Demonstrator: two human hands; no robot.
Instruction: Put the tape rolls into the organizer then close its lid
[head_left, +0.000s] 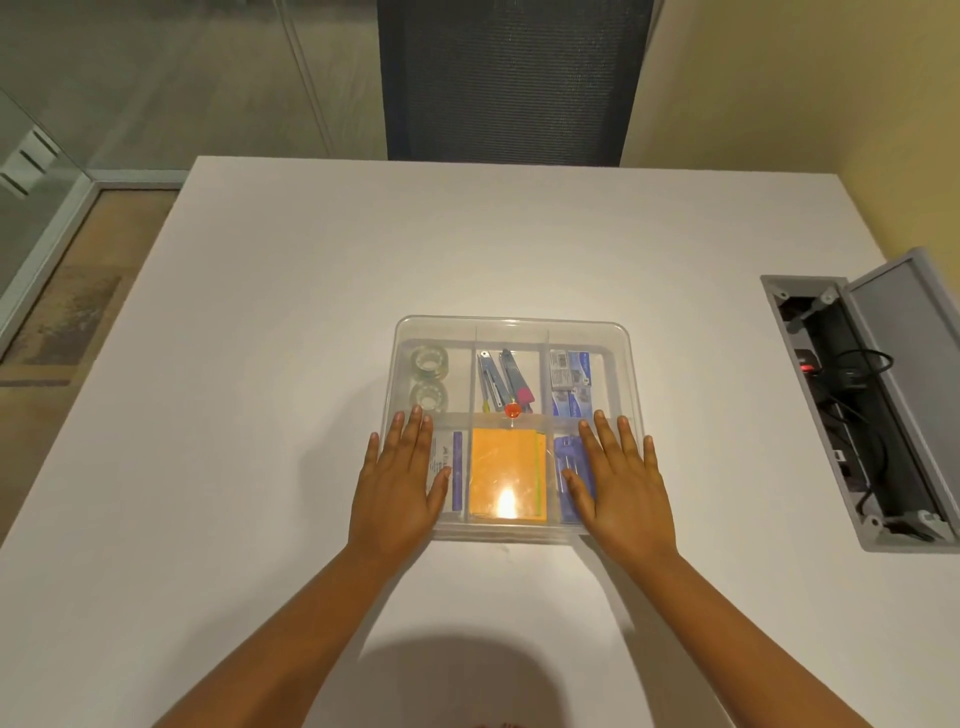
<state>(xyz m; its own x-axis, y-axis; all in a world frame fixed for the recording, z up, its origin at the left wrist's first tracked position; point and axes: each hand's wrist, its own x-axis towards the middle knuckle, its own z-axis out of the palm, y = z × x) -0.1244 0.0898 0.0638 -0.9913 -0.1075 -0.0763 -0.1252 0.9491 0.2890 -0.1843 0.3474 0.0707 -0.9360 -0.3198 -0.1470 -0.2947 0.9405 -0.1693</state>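
**A:** Both hands flat, then? Left hand (397, 486) and right hand (618, 483)?

**B:** Yes. Spread open, palms down, fingers straight, gripping nothing. Pressed, by the look of it, on the clear lid (511, 332) of the organizer (635, 410), over its near row, just below frame centre.

**A:** And the tape rolls?

**B:** Already inside. Two clear tape rolls (429, 376), one behind the other, in the far-left compartment, lying flat with holes upward. Straight ahead of the left hand's fingertips, just beyond them; well off from the right hand.

**A:** So which way lay the work?

**B:** Directly under the palms. Lid apparently seated on the box, judged from the glare over the orange pad (506, 470) and the matching outlines; whether fully snapped, impossible to say. Box roughly square, edges parallel to the table's (260, 312) near edge, hands at even reach on either side. Probably only a downward press along the rim left.

**A:** Any writing legible?

**B:** None readable. Small print on the blue boxes (571, 382) at far right and on the packet under the left thumb, too blurred. No brand made out anywhere.

**A:** Other contents?

**B:** Grey tools and a red pin head in the middle; nothing else certain.
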